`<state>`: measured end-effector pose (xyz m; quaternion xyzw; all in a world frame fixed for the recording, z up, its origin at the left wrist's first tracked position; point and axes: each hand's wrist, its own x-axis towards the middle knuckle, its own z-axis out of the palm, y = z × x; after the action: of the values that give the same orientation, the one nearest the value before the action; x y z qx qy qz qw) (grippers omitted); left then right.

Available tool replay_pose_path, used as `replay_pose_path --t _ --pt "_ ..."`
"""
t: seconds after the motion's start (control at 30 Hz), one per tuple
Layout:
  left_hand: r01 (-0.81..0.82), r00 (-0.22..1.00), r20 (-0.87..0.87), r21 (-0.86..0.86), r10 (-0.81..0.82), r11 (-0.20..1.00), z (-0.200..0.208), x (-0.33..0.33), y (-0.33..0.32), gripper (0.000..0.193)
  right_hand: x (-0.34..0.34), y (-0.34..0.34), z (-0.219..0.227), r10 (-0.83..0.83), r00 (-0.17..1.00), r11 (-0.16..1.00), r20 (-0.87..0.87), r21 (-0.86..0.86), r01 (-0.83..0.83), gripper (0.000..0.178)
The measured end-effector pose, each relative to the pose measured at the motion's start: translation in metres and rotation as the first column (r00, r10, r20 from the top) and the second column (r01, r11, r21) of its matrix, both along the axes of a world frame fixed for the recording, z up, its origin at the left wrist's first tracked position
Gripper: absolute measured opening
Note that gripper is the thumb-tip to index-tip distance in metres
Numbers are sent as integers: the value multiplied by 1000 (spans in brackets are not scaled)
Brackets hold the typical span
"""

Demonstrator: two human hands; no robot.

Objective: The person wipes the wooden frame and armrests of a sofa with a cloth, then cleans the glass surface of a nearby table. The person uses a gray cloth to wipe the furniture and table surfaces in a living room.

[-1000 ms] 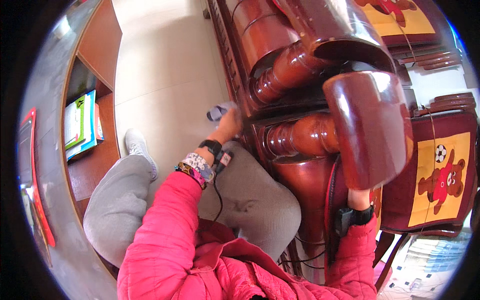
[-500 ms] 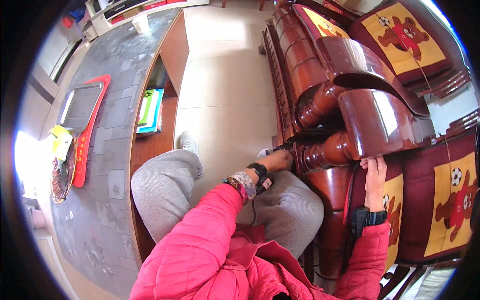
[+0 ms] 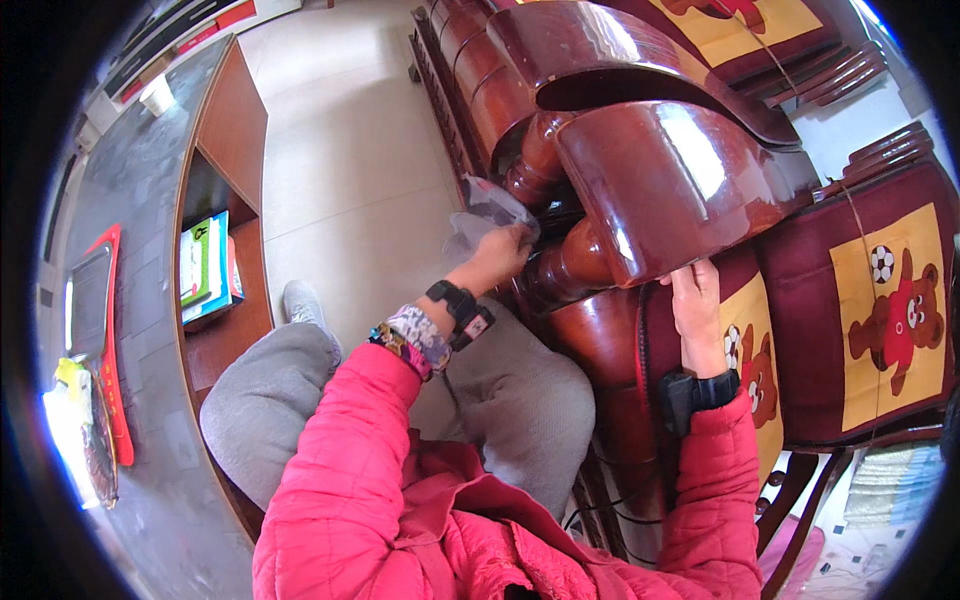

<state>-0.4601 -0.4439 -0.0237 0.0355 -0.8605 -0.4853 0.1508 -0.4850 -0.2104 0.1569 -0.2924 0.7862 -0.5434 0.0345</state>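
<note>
My left hand (image 3: 500, 254) is closed on a thin, crumpled grey rag (image 3: 492, 208), which hangs between the turned posts of a glossy dark-red wooden chair and the floor. Whether it is cloth or plastic I cannot make out for sure. My right hand (image 3: 697, 305) grips the near edge of the broad curved armrest (image 3: 655, 185), its fingertips partly hidden there. Beneath that armrest stands a round turned post (image 3: 570, 258). Beside my right hand lies a maroon seat cushion (image 3: 800, 320) with a yellow bear panel.
A second armrest (image 3: 600, 45) curves just beyond the first. On the left runs a long grey-topped table (image 3: 150, 220) with books (image 3: 210, 262) on its open shelf, a white cup (image 3: 157, 96) and a red tray (image 3: 118, 400). Pale tiled floor (image 3: 345, 170) lies between.
My left hand has risen from low beside the chair post, bringing the grey rag into sight. The view has shifted to the right. My right hand stays at the armrest edge.
</note>
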Motion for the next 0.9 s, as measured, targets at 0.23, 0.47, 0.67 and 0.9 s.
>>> replay_pose_path --t 0.23,0.47,0.67,0.9 --pt "150 987 81 -126 -141 981 -11 6 -13 25 -2 1 -1 -41 999 999 9 16 41 13" --pt "332 907 325 -158 -269 930 3 32 -57 31 0 0 -2 -54 998 999 -30 4 54 13" --pt "-158 984 3 478 178 864 7 -2 -84 30 9 2 3 -73 997 997 -39 38 74 23" --pt "-152 988 -55 -197 144 969 -30 -29 -71 49 26 19 1 -212 977 970 36 127 206 32"
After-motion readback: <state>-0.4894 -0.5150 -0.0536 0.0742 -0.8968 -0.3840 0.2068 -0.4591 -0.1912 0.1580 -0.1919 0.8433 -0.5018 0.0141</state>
